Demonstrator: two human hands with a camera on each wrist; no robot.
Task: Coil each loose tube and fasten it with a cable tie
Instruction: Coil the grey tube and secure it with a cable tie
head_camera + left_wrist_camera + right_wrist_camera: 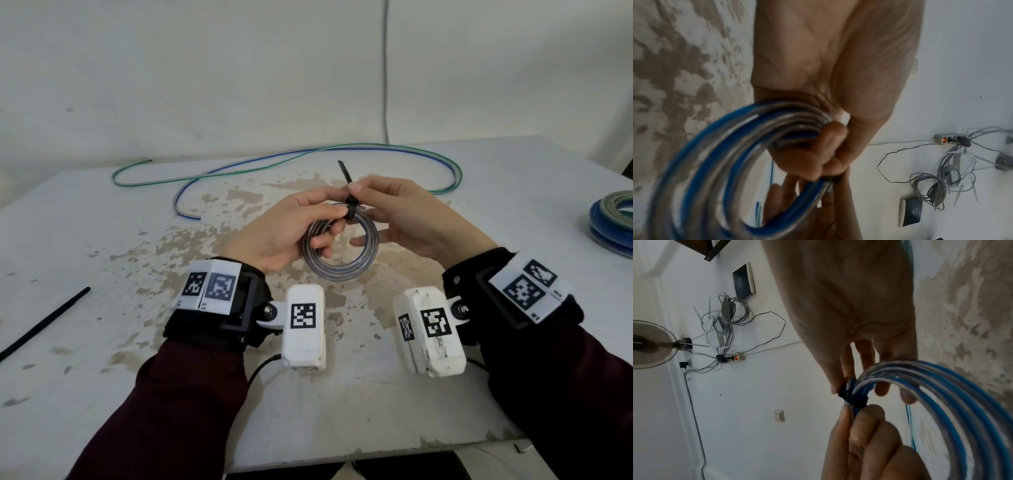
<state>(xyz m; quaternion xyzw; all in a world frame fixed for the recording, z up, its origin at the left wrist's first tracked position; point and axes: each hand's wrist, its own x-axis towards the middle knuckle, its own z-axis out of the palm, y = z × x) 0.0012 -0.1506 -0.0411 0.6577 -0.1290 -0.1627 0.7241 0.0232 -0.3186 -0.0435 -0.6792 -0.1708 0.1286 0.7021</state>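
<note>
Stained white table (479, 394). Left hand (277, 233) grips one coiled tube (342, 270); right hand (404, 219) pinches one black cable tie (350, 205) around it. Beyond hands: two loose tubes (308, 156). Far right: one finished coil (613, 222). Left: one spare tie (44, 323). Wrist tags unreadable.

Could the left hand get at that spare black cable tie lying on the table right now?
Probably not yet: the left hand grips the coiled tube, though nothing blocks the way to the spare cable tie on the table.
</note>
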